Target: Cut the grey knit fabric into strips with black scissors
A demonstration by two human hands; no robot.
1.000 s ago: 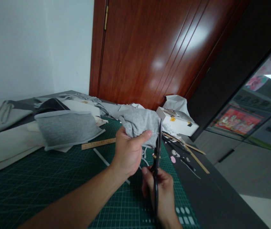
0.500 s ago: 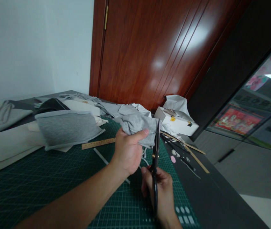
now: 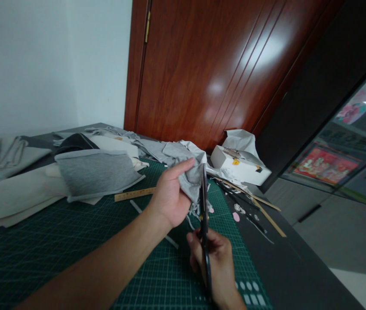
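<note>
My left hand (image 3: 172,196) is closed on a crumpled piece of grey fabric (image 3: 192,180), thumb on top and the other fingers mostly hidden. Black scissors (image 3: 204,211) stand almost upright in my right hand (image 3: 216,256), whose fingers are wrapped round the handles. The blades lie at the fabric's right edge; whether they are parted cannot be made out. Behind and below the fabric, pale thin strips (image 3: 195,210) lie on the green cutting mat (image 3: 157,280). One narrow pale strip (image 3: 172,242) passes beneath my left wrist.
To the left are a grey fabric panel (image 3: 100,174) and cream fabric (image 3: 18,193), with a wooden ruler (image 3: 134,193) beside them. A white box (image 3: 241,165) stands at the back right. Wooden strips (image 3: 271,219) and small scraps lie along the dark table edge.
The grey fabric in my left hand has turned and now hangs lower. The scissors have shifted slightly left, their blades still at its edge. The whole view has moved a little.
</note>
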